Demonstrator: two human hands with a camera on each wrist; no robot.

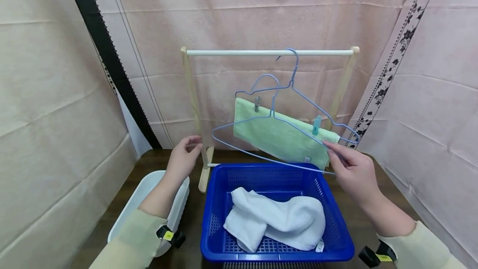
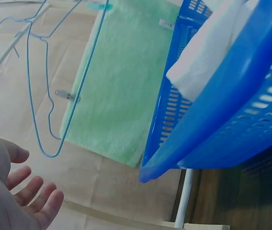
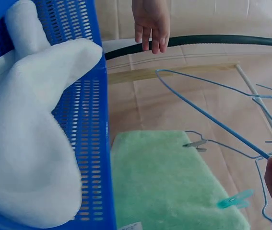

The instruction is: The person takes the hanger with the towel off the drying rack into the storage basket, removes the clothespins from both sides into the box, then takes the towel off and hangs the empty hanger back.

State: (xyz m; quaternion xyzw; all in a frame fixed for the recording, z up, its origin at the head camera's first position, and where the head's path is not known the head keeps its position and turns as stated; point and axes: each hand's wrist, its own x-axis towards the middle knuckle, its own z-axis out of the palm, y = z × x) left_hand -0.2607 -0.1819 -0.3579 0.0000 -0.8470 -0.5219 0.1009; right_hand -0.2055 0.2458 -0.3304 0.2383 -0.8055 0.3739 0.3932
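Note:
My right hand (image 1: 352, 169) pinches one end of a blue wire hanger (image 1: 239, 148), which is held in the air above the basket. Behind it, a second blue hanger (image 1: 311, 102) hangs by its hook from the rack's rail (image 1: 239, 52). A green towel (image 1: 261, 134) hangs on that second hanger, with a grey clothespin (image 1: 257, 103) and a teal clothespin (image 1: 316, 125) on it. My left hand (image 1: 183, 159) is in the air near the rack's left post, fingers loosely bent and holding nothing. In the left wrist view, the left hand (image 2: 18, 191) is apart from the hangers.
A blue basket (image 1: 278, 256) stands in front of the rack, with a white towel (image 1: 280, 217) lying crumpled inside. To its left sits a white plastic bin (image 1: 130, 206) under my left forearm. The rack's wooden left foot (image 1: 205, 173) rests on the brown table (image 1: 186, 219). Curtains surround the table.

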